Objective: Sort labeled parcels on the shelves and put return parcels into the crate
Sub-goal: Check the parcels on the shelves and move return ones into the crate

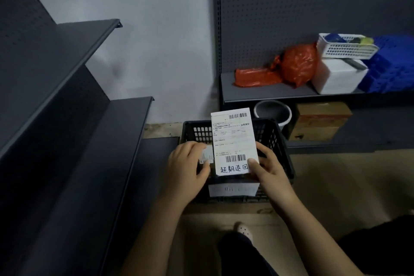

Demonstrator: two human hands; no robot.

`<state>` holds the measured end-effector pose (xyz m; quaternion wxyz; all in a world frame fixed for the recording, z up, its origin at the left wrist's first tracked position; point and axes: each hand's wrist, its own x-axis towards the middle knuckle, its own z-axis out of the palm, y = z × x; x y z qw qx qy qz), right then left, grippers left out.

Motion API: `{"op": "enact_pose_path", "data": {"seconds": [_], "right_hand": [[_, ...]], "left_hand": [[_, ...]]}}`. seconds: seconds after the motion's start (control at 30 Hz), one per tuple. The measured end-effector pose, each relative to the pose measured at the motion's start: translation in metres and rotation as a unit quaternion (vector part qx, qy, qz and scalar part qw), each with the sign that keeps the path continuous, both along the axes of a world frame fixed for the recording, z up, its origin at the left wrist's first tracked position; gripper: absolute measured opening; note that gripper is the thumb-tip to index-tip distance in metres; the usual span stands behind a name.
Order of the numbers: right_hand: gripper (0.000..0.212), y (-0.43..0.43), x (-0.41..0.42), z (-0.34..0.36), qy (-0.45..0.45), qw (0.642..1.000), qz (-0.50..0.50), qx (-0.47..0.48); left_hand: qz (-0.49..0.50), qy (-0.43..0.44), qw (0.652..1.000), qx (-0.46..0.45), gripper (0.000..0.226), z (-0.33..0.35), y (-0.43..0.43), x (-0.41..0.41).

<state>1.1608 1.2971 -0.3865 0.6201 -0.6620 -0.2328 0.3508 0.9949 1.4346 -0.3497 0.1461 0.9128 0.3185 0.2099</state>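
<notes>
Two hands on the parcel [234,141]: my left hand [190,166] curls round its left edge, my right hand [268,170] pinches the lower right corner. Crate [285,148] just beneath both. Likely light and stiff, label slick; grip the edges.

parcel [234,143]: held over the crate, its white label up, with barcodes and handwritten characters
left hand [188,163]: grips the parcel's left side
right hand [268,170]: thumb on the label's lower right corner, fingers behind
crate [197,133]: black, slotted, on the floor, white tag on its near wall
right shelf [257,92]: orange bag [295,65], white box [336,78], white basket [345,48], blue bins [394,67]
under the shelf: grey bucket [272,110], cardboard box [320,121]
</notes>
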Motion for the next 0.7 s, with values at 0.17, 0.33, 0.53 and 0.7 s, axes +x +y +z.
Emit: {"op": "enact_pose_path", "data": {"seconds": [0.17,0.33,0.53,0.7], "right_hand": [[0.047,0.058,0.070,-0.011,0.012,0.999,0.026,-0.030],[0.046,0.098,0.108,-0.042,0.052,0.996,0.034,-0.069],[0.039,0.133,0.125,-0.112,0.142,0.980,0.015,-0.140],[0.035,0.162,0.133,-0.184,0.180,0.963,-0.002,-0.203]], "left_hand": [[0.021,0.013,0.999,-0.021,0.034,-0.024,0.047,0.063],[0.035,0.035,0.997,-0.052,0.032,-0.065,0.079,0.097],[0.033,0.073,0.993,-0.092,0.027,-0.137,0.114,0.119],[0.017,0.109,0.986,-0.126,0.031,-0.207,0.139,0.131]]}}
